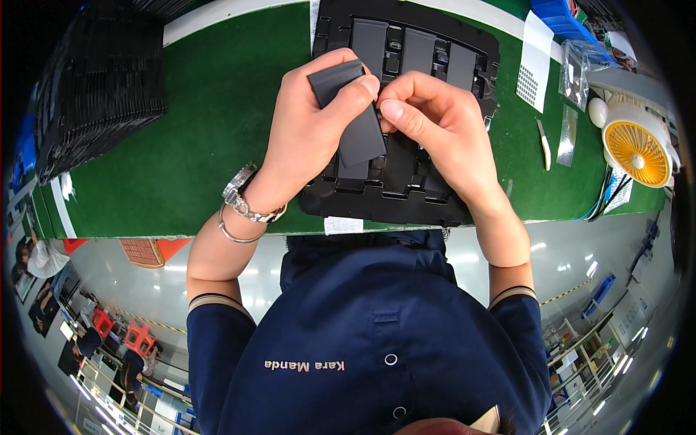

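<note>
Here, a tall black stack (105, 94) stands left on the green bench (210, 109). The left hand (312, 119) has its grip closed around a flat dark piece (355, 134), above a black tray (384, 205). Just right, the right hand (446, 134) curls its fingers (413, 122); I cannot tell whether its grip holds anything.

Bright, even light is covering the green table (210, 130), glare is streaking the floor (165, 286) beyond the table's near edge, and fisheye distortion is bowing its far edge.
</note>
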Tool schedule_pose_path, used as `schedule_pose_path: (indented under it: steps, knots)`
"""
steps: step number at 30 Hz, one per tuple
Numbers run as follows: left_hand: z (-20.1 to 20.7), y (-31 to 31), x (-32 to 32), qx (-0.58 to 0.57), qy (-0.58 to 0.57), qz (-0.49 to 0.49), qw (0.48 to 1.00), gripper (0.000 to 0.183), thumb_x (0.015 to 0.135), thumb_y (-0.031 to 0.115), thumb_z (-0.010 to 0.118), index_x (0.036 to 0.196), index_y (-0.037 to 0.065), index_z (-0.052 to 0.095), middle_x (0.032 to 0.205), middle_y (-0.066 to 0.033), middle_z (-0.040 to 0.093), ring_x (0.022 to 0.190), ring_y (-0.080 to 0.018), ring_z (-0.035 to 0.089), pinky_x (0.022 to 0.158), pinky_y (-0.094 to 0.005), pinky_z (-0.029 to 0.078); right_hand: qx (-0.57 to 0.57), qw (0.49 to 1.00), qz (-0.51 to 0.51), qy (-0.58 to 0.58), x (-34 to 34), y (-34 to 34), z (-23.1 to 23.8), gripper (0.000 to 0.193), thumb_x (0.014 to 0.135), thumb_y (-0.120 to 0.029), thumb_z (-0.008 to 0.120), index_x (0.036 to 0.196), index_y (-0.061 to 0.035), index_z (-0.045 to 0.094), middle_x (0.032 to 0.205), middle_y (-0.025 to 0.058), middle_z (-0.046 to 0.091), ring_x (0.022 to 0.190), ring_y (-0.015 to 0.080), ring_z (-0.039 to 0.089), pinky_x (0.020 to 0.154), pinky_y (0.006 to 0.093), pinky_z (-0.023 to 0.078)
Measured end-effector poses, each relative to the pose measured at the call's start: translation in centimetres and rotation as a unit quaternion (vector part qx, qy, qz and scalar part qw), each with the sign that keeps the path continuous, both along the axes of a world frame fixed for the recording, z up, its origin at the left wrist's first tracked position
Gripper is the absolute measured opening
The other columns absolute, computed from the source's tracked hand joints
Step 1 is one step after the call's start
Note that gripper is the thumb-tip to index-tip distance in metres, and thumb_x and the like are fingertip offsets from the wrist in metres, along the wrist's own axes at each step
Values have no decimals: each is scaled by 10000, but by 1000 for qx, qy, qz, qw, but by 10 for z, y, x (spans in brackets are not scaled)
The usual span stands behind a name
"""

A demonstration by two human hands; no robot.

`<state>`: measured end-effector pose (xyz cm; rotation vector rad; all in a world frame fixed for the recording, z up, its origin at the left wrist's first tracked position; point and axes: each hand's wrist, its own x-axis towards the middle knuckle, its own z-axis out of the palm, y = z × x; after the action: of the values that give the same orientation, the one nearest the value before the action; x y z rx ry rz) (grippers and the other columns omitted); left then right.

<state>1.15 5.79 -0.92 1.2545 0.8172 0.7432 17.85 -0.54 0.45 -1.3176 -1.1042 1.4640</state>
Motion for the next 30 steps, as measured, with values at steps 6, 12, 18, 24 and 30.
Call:
schedule_pose_path:
  steps: [6,12,18,24,30]
  knots:
    - [-4,3,-2,-1,-24,-31,999,177,884,161,596,786,15,579,673,30,552,630,-33,481,565,-221,398,7,1000,-1,2,-2,-2,0,165,939,-138,620,916,26,629,794,13,629,773,64,589,738,232,490]
    - [-3,3,-2,6,-40,-53,998,191,886,200,574,789,36,559,697,28,534,643,-36,476,583,-217,395,-4,996,7,89,-1,-3,-3,171,949,-146,612,929,23,634,819,14,635,789,67,597,747,234,499]
    - [2,-1,1,-44,-52,-57,996,277,916,310,537,812,54,523,740,25,490,672,-39,440,605,-202,357,23,996,5,87,1,-2,-5,237,970,-220,592,917,8,633,806,13,633,763,72,591,722,228,488]
    - [-6,0,0,-75,-102,-73,989,263,973,308,564,905,55,544,746,15,585,646,-30,545,578,-196,450,14,995,18,92,3,-1,-6,261,974,-245,588,874,-7,626,715,-9,605,681,53,543,648,220,444]
    - [-11,-1,1,12,-42,-83,996,258,984,300,547,891,59,543,727,13,587,648,-26,535,573,-202,443,53,994,14,-90,3,-4,7,254,958,-236,609,846,-11,642,649,-22,582,628,41,518,597,221,417]
